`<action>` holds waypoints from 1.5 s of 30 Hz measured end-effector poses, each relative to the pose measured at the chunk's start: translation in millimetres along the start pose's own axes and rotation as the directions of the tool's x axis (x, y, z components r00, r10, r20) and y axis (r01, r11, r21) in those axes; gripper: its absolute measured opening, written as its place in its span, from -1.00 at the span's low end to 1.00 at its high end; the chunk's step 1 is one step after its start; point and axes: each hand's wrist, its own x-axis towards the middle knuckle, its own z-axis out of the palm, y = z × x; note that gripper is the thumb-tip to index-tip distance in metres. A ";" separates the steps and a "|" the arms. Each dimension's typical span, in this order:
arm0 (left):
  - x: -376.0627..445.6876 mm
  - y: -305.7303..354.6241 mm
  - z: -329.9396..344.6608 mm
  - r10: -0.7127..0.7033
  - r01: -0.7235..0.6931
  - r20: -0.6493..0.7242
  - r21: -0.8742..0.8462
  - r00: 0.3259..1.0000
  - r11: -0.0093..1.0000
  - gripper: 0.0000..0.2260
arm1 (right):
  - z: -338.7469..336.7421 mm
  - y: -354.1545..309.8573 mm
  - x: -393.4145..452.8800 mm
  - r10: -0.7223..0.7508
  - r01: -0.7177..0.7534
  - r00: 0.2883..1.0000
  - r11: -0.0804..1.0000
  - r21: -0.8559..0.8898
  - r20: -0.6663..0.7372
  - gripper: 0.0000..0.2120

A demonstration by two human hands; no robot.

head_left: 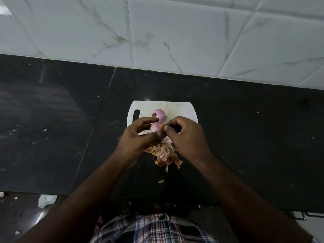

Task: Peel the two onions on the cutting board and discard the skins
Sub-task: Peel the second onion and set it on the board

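**Onion held over the board, skin pinched at its end**

The left hand (138, 137) grasps a pink onion (155, 128) between curled fingers and thumb, above the near edge of the white cutting board (178, 109). The right hand (185, 135) pinches a scrap of orange skin (161, 126) at that onion's right end. A second, peeled onion (159, 114) lies on the board just behind. A heap of loose skins (165, 154) spills from the board's near edge onto the black counter (52, 128).
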 end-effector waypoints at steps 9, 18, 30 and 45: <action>9.6 -3.3 -0.8 -0.098 0.105 0.055 -0.144 0.994 0.984 -0.73 | 16.0 8.3 1.1 -0.060 0.059 0.998 0.998 0.011 0.028 -0.93; 19.4 -1.0 -6.6 -0.225 0.252 0.155 -0.190 0.962 0.949 -0.60 | 15.0 14.3 11.0 -0.050 0.051 0.998 0.998 -0.040 0.042 -0.90; 26.7 3.0 -7.2 -0.241 0.264 0.120 -0.248 0.963 0.932 -0.70 | 8.8 12.1 20.7 0.018 -0.025 0.999 0.969 0.246 0.033 -0.72; 25.8 -1.4 -9.3 -0.169 0.160 0.126 0.084 0.977 0.984 -0.71 | 8.8 -3.2 12.2 -0.119 0.118 0.986 0.993 0.018 0.120 -0.70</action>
